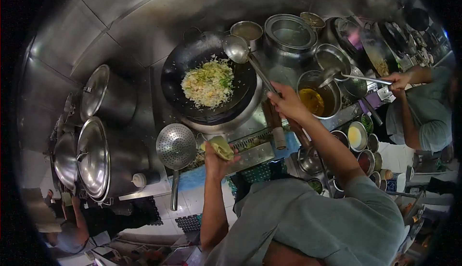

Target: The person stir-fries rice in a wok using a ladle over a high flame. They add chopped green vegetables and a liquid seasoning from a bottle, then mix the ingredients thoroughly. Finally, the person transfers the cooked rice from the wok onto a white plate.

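Note:
In front of me, a black wok [174, 60] holds a mound of fried rice [207, 83] flecked with egg and chopped greens. My right hand [290, 101] grips the long handle of a steel ladle [236, 48]. Its bowl is over the wok's upper right rim, apart from the rice. At the wok's near side, my left hand [216, 163] holds a folded yellow-green cloth [221, 147]. A thin metal loop shows beside the cloth; whether the hand also grips it, I cannot tell. Left of that hand lies a perforated steel skimmer [176, 146].
Large lidded pots [94, 159] stand at left, near a squeeze bottle [140, 179]. A pot of yellow oil [313, 101] and a wide lidded pot [290, 33] are at right. A co-worker's hand [399, 82] holds another ladle [330, 76]. Several ingredient bowls [357, 136] are near my right arm.

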A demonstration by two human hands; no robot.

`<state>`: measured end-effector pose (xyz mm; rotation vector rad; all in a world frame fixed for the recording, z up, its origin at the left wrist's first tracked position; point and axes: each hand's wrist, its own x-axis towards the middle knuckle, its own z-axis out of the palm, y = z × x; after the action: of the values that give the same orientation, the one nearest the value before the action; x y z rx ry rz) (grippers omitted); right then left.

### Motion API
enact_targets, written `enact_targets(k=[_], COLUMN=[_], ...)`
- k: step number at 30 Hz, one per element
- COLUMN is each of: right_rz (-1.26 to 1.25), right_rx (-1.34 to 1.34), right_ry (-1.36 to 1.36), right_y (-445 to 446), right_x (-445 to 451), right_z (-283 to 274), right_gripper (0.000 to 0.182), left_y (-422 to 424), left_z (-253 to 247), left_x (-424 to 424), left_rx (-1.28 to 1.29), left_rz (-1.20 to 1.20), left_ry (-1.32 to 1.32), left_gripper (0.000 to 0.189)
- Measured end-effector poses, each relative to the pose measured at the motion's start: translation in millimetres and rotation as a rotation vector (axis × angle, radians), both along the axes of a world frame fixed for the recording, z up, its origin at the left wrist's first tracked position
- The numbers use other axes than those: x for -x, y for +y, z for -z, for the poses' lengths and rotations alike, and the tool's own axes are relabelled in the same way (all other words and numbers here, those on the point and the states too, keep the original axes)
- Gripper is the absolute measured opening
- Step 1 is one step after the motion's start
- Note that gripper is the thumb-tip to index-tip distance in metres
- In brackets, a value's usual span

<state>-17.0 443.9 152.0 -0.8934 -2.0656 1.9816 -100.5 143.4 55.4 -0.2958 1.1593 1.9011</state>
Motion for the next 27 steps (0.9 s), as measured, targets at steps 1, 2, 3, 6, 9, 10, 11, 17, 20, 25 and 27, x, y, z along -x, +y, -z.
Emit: enact_targets(k=[1, 2, 3, 6, 9, 10, 11, 17, 20, 25, 27], right_rz=[-0.01, -0.014, 0.006, -0.196, -0.543, -0.561, -0.584, -0.305, -0.354, -0.064, -0.018], right_rx=[-0.178, -0.354, -0.47, -0.768, -1.09, -1.143, -1.201, -0.861, -0.681, -0.949, -0.885], right_ry=[-0.059, -0.119, -0.136, -0.125, -0.332, -0.346, -0.354, -0.298, -0.471, -0.582, -0.423], right_y=[5, 7, -1, -29, -68, -69, -70, -100, -122, -127, -138], right_x=[33, 63, 94, 138, 124, 104, 89, -20, -62, 4, 16], right_z=[14, 30, 45, 75, 26, -3, -26, -62, -113, 1, -10], right_gripper=[0.05, 0.05, 0.049, 0.049, 0.055, 0.057, 0.058, 0.054, 0.057, 0.05, 0.052], left_y=[6, 13, 22, 47, 60, 65, 69, 53, 29, 39, 12], left_z=[-1, -2, -4, 8, 35, 31, 24, -10, -28, 16, 44], left_x=[21, 41, 59, 100, 115, 116, 118, 50, 26, 51, 12], left_rx=[-0.004, -0.007, -0.05, -0.1, -0.026, -0.026, -0.026, -0.057, -0.074, -0.086, -0.105], left_rz=[0.004, 0.011, 0.029, 0.045, 0.004, 0.017, 0.021, -0.203, -0.225, -0.074, -0.097], left_ry=[0.002, 0.004, -0.015, -0.023, -0.051, -0.137, -0.221, -0.161, -0.222, -0.114, -0.13], left_gripper=[0.073, 0.074, 0.07, 0.056, 0.039, 0.035, 0.033, 0.013, 0.014, 0.01, 0.012])
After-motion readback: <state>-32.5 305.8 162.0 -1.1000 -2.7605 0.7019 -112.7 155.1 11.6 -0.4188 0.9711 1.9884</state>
